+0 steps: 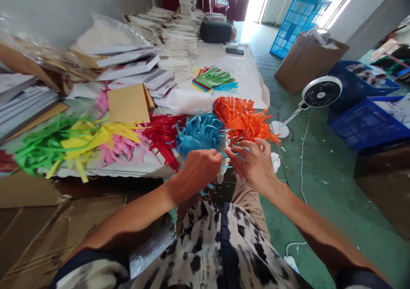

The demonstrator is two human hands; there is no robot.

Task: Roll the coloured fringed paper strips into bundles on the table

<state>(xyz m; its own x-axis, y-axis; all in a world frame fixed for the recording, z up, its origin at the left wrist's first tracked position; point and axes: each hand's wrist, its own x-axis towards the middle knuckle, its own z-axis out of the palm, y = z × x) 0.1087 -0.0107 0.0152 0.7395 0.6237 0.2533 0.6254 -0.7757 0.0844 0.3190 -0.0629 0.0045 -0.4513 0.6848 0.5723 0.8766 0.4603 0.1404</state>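
Note:
My left hand [199, 169] and my right hand [253, 163] meet at the near edge of the table, both pinching a thin blue paper strip [226, 155] stretched between them. Just beyond the fingers lies a pile of blue fringed paper [200, 133]. An orange fringed pile [245, 120] sits to its right, a red one [162, 133] to its left. Further left lie pink [120, 146], yellow [92, 137] and green [45, 146] fringed strips.
A brown envelope [128, 103], a clear plastic box [188, 101] and a stack of mixed coloured sheets [214, 79] lie further back, with white paper stacks [179, 37] behind. On the green floor to the right stand a white fan [320, 92], blue crates [368, 122] and a cardboard box [307, 60].

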